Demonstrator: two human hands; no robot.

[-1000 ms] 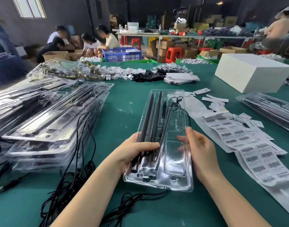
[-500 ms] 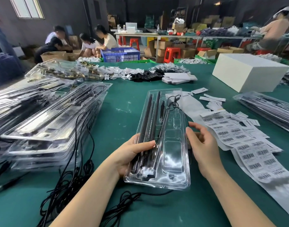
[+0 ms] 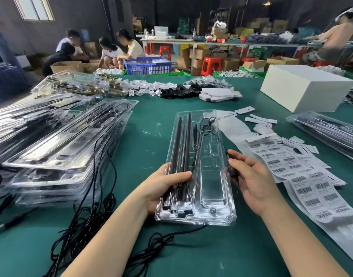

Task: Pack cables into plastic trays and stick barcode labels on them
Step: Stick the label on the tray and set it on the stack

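Barcodes with small print on white label sheet point(image 3: 303, 176) at three o'clock, too blurred to read. Faint lettering on backing strip point(image 3: 229, 124), likewise illegible.

Two hands point(image 3: 163, 188), one clear tray point(image 3: 197, 212) held between them, one white box point(image 3: 303, 90) (barcode labels uncountable).

A white box point(image 3: 305, 87) sits at the far right of the green table point(image 3: 151, 124). Beyond the table stand a blue crate point(image 3: 148, 65), red stools point(image 3: 210, 65) and cardboard cartons point(image 3: 199, 53) (stacked under a long bench). Three people point(image 3: 109, 48) crouch by brown boxes point(image 3: 66, 66), apparently sorting something.
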